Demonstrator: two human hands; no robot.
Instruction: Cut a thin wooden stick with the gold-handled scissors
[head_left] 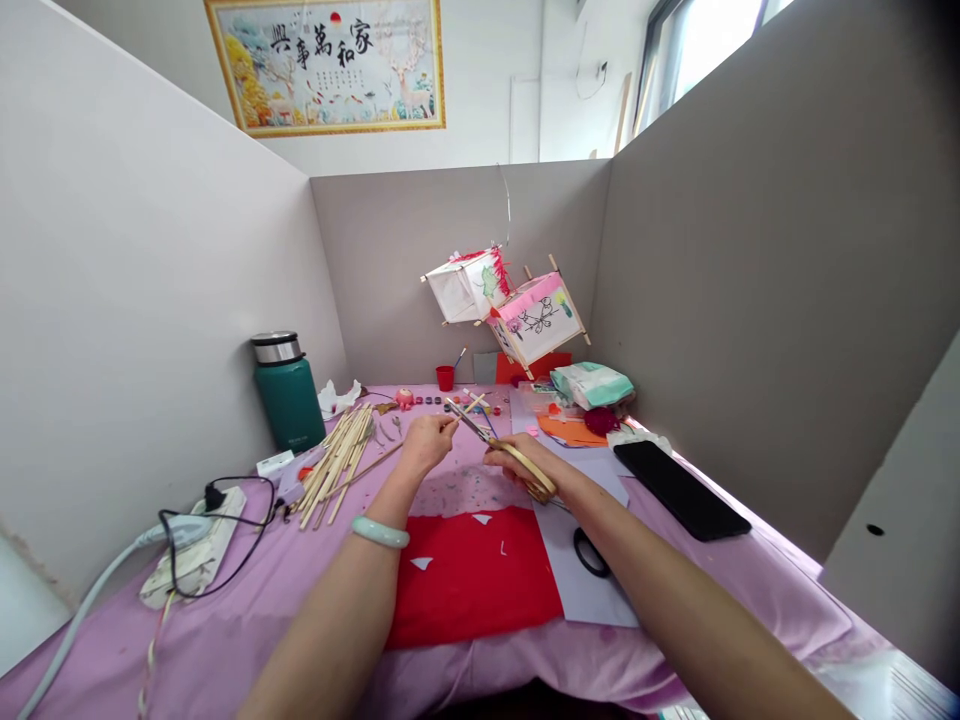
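My left hand, with a pale green bangle on the wrist, is closed around a thin wooden stick. The stick's long end runs down to the left, towards a pile of similar sticks. In my right hand are scissors with gold-coloured handles, their metal blades pointing up and left. The blade tips lie close to my left fingertips; whether they touch the stick is too small to tell. Below both hands a red cloth with small white scraps lies on the purple tablecloth.
Two paper lanterns hang by the back partition. To the left are a green bottle and a power strip with cables. On the right are a black phone, a black scissor handle and a tissue pack. A red cup stands behind.
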